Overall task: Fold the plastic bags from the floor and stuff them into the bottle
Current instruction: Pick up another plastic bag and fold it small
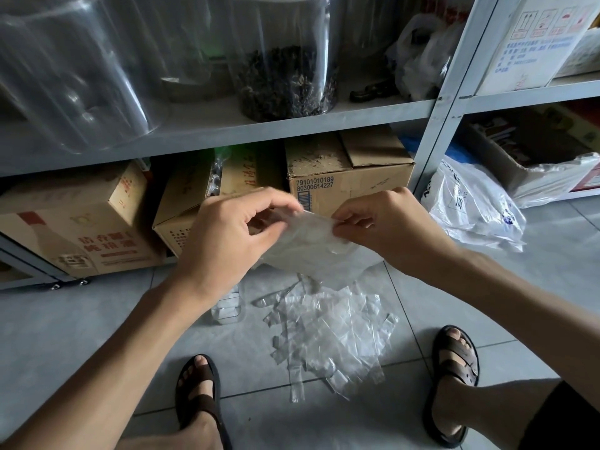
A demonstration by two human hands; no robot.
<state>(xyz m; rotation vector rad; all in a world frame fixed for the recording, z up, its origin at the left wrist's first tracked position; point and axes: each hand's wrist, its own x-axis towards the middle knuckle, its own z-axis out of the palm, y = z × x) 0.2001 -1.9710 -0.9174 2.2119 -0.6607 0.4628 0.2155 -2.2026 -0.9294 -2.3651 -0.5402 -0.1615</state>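
Plastic bag [308, 246], clear and thin, hangs between our hands. Our left hand [227, 241] pinches its top edge, and our right hand [389, 222] pinches the opposite corner. Below, more clear bags [331, 332] lie heaped on the floor tiles [81, 319], beside the bottle [227, 308].

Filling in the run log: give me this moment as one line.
left hand: pinches plastic bag | right hand: pinches plastic bag | bag pile: on floor | bottle: on floor beside pile
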